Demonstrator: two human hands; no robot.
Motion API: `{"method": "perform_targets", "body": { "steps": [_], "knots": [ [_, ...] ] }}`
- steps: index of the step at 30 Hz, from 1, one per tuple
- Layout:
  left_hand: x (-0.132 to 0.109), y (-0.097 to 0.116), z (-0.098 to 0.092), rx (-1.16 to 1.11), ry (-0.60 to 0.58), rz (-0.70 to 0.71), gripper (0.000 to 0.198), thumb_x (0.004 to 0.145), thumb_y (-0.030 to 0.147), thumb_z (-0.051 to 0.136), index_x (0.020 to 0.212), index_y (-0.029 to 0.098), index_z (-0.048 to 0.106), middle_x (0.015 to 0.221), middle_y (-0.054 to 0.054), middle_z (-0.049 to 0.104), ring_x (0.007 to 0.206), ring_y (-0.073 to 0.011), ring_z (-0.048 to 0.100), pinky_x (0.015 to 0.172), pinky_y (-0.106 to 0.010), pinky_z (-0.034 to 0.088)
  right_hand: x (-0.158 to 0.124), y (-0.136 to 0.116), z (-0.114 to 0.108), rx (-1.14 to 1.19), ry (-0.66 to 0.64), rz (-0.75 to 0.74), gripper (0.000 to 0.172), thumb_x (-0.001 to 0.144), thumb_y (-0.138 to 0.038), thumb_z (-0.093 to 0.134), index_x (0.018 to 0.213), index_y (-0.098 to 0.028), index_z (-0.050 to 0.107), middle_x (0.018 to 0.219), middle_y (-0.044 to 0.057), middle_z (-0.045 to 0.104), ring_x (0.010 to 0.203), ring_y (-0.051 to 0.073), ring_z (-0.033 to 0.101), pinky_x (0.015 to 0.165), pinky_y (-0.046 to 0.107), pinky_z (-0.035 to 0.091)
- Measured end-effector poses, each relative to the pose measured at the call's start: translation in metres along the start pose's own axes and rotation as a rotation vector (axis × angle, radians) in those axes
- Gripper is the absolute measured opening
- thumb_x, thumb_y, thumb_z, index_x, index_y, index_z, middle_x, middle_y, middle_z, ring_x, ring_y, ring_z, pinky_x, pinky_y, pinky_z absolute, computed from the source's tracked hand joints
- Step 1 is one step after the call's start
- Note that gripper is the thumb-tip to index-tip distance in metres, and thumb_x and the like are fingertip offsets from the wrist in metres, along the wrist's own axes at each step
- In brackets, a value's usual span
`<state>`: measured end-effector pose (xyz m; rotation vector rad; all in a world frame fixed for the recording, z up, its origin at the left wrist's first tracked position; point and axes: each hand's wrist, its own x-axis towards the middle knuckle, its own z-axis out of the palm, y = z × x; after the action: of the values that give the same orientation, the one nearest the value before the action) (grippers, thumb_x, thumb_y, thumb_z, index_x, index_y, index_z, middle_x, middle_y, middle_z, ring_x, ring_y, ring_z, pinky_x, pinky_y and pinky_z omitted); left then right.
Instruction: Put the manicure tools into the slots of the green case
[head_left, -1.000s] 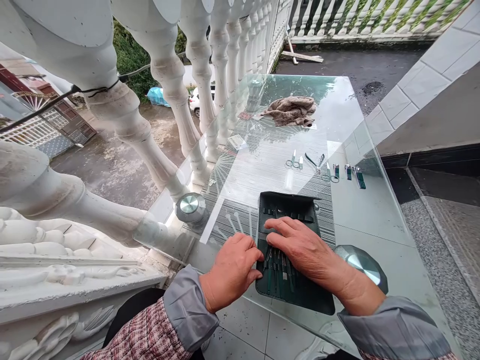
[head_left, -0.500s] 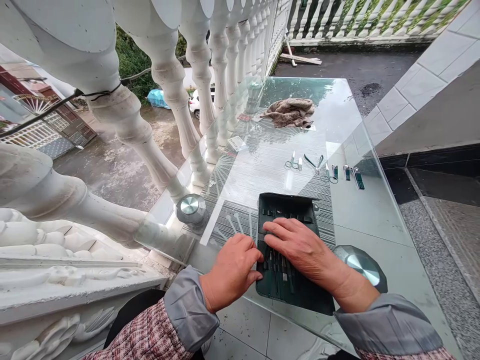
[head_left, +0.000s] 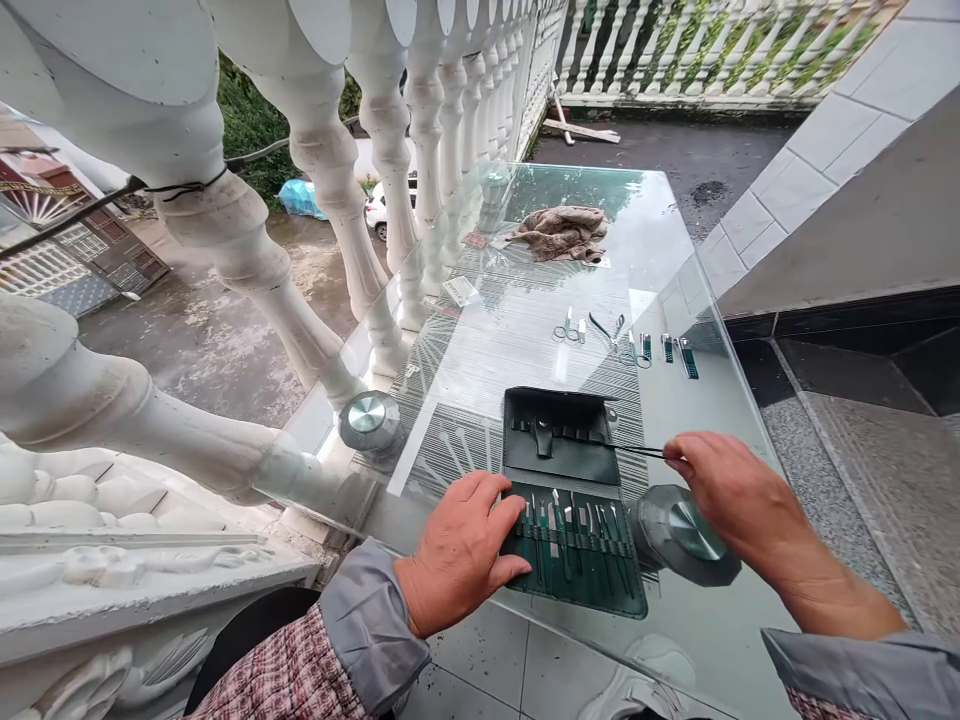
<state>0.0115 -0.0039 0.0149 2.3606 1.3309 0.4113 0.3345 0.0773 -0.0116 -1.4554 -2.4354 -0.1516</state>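
Observation:
A dark green manicure case (head_left: 574,595) lies unfolded on the glass table. Slim metal tools (head_left: 555,530) stand in a row under the loops of its lower half. A small dark sheath (head_left: 543,438) sits in the upper flap. My left hand (head_left: 469,535) rests on the case's left edge, thumb and forefinger apart. To the right of the case, my right hand (head_left: 739,490) is closed in a pinch. It grips the end of a thin black double strand (head_left: 637,449) that runs to the upper flap; whether this is a tool or elastic I cannot tell.
Farther up the glass table (head_left: 720,420) lie small scissors (head_left: 568,328), nippers (head_left: 609,330) and several nail clippers (head_left: 685,358). A crumpled brown cloth (head_left: 559,233) is at the far end. White balusters (head_left: 341,190) line the left; a tiled wall (head_left: 802,190) slopes on the right.
My right hand has moved from over the case to its right, now with the black strand pinched, uncovering the tools and upper flap. My left hand stays at the left edge.

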Motion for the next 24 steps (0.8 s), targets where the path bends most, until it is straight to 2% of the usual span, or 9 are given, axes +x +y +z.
{"method": "perform_targets", "body": {
  "steps": [3, 9, 12, 15, 16, 19, 21, 24],
  "knots": [
    [0.000, -0.005, 0.005, 0.057, -0.016, 0.049, 0.074, 0.068, 0.041, 0.088, 0.126, 0.014, 0.052, 0.141, -0.019, 0.050, 0.130, -0.0360, 0.047, 0.107, -0.052, 0.045, -0.016, 0.009, 0.008, 0.015, -0.012, 0.029, 0.019, 0.096, -0.021, 0.041, 0.087, -0.020, 0.058, 0.081, 0.007, 0.062, 0.077, 0.022, 0.055, 0.066, 0.033, 0.043],
    [0.001, -0.015, 0.005, 0.091, -0.057, 0.044, 0.077, 0.065, 0.049, 0.087, 0.128, 0.017, 0.056, 0.139, -0.017, 0.055, 0.132, -0.0371, 0.048, 0.106, -0.055, 0.047, -0.023, 0.019, 0.011, -0.036, 0.021, 0.111, 0.019, 0.096, -0.023, 0.042, 0.091, -0.021, 0.060, 0.087, 0.008, 0.065, 0.077, 0.024, 0.056, 0.061, 0.034, 0.043],
    [0.003, -0.016, 0.001, 0.096, -0.071, 0.034, 0.078, 0.061, 0.048, 0.090, 0.126, 0.018, 0.059, 0.138, -0.016, 0.056, 0.131, -0.0372, 0.049, 0.105, -0.054, 0.047, -0.015, 0.006, 0.002, -0.052, 0.063, 0.127, 0.019, 0.096, -0.025, 0.044, 0.094, -0.020, 0.062, 0.096, 0.011, 0.065, 0.084, 0.026, 0.057, 0.065, 0.037, 0.046],
    [0.004, -0.016, -0.002, 0.090, -0.083, 0.030, 0.079, 0.058, 0.046, 0.092, 0.124, 0.017, 0.060, 0.138, -0.015, 0.057, 0.130, -0.0372, 0.050, 0.105, -0.053, 0.047, -0.003, -0.027, -0.007, 0.155, 0.130, 0.040, 0.014, 0.096, -0.024, 0.049, 0.100, -0.020, 0.062, 0.098, 0.010, 0.064, 0.093, 0.024, 0.059, 0.080, 0.038, 0.049],
    [0.004, -0.016, -0.003, 0.089, -0.084, 0.029, 0.079, 0.057, 0.046, 0.092, 0.124, 0.017, 0.060, 0.138, -0.014, 0.057, 0.129, -0.0371, 0.050, 0.105, -0.053, 0.047, 0.001, -0.040, -0.009, 0.266, 0.104, -0.026, 0.012, 0.097, -0.022, 0.049, 0.098, -0.021, 0.061, 0.096, 0.009, 0.064, 0.092, 0.022, 0.059, 0.081, 0.036, 0.050],
    [0.004, -0.016, -0.003, 0.095, -0.084, 0.026, 0.078, 0.058, 0.046, 0.091, 0.123, 0.017, 0.060, 0.139, -0.014, 0.056, 0.129, -0.0371, 0.050, 0.106, -0.052, 0.046, 0.008, -0.074, -0.010, 0.467, -0.101, -0.205, 0.017, 0.097, -0.016, 0.047, 0.090, -0.022, 0.061, 0.090, 0.006, 0.062, 0.084, 0.018, 0.057, 0.074, 0.031, 0.049],
    [0.004, -0.016, -0.004, 0.100, -0.087, 0.031, 0.078, 0.057, 0.046, 0.092, 0.122, 0.015, 0.060, 0.138, -0.014, 0.057, 0.128, -0.0374, 0.051, 0.106, -0.052, 0.046, 0.010, -0.086, -0.010, 0.502, -0.191, -0.247, 0.018, 0.095, -0.013, 0.047, 0.090, -0.022, 0.062, 0.092, 0.006, 0.060, 0.083, 0.018, 0.055, 0.072, 0.031, 0.049],
    [0.004, -0.016, -0.004, 0.099, -0.084, 0.037, 0.079, 0.057, 0.045, 0.092, 0.121, 0.014, 0.060, 0.137, -0.015, 0.057, 0.127, -0.0373, 0.051, 0.106, -0.051, 0.046, 0.011, -0.090, -0.008, 0.492, -0.268, -0.235, 0.017, 0.091, -0.010, 0.051, 0.096, -0.022, 0.062, 0.096, 0.007, 0.059, 0.086, 0.019, 0.054, 0.073, 0.033, 0.049]
  ]
}}
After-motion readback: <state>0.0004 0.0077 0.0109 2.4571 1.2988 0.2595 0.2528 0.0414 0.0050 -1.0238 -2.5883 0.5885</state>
